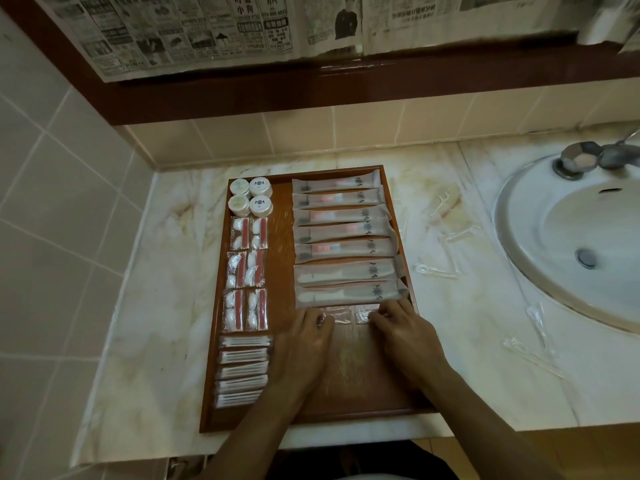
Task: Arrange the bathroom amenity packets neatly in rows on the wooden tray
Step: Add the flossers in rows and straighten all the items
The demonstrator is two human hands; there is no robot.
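The wooden tray lies on the marble counter. Its right side holds a column of several long frosted packets. Its left side holds round soap boxes, red-and-white packets and cotton swab packets. Below the long packets lie two small clear packets. My left hand pinches the left clear packet with its fingertips. My right hand pinches the right clear packet.
Several clear floss-pick packets lie scattered on the counter right of the tray. A white sink with a metal tap sits at the right. Tiled walls stand to the left and behind, with a newspaper-covered mirror above.
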